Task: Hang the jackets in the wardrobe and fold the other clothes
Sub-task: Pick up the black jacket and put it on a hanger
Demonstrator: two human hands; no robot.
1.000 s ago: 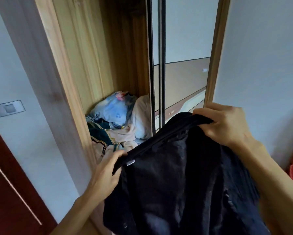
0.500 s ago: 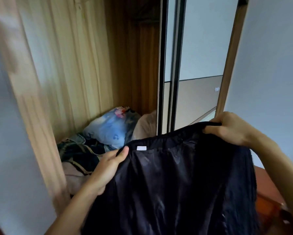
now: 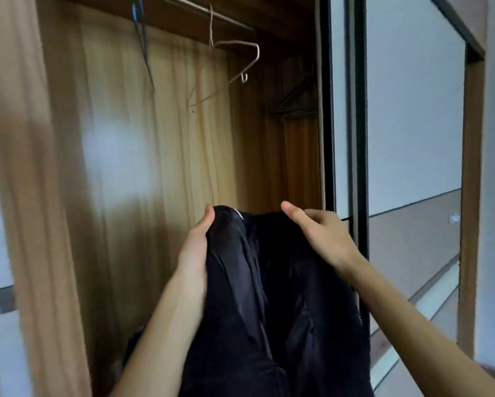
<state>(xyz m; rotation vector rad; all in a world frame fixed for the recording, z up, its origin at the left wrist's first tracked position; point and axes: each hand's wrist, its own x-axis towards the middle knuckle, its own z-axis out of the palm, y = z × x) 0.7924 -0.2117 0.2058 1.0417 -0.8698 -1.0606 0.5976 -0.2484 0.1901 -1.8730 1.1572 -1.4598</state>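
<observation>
Warm wood panelling lines an open wardrobe [image 3: 160,138], where a metal rail [image 3: 200,12] near the top carries a pale wire hanger [image 3: 258,53] and a darker hanger [image 3: 144,53] to its left. A mirrored sliding door [image 3: 412,124] stands to the right.

Below the rail, a person holds a black jacket [image 3: 254,296] up by its top edge, with the glossy lining facing the camera. The left hand [image 3: 196,247] clamps the fabric with its thumb over the collar edge. The right hand [image 3: 323,236] pinches the opposite side, thumb raised and fingers curled into the cloth. The jacket hangs between both forearms, well below the hangers and touching neither.

The step in hand appears to be getting the jacket onto a hanger. Doing it well likely means one hand taking the weight at the collar while the other unhooks the pale wire hanger. Each hanger arm then goes fully into a shoulder so the slippery lining cannot slide off. Last, the hook should sit square on the rail.
</observation>
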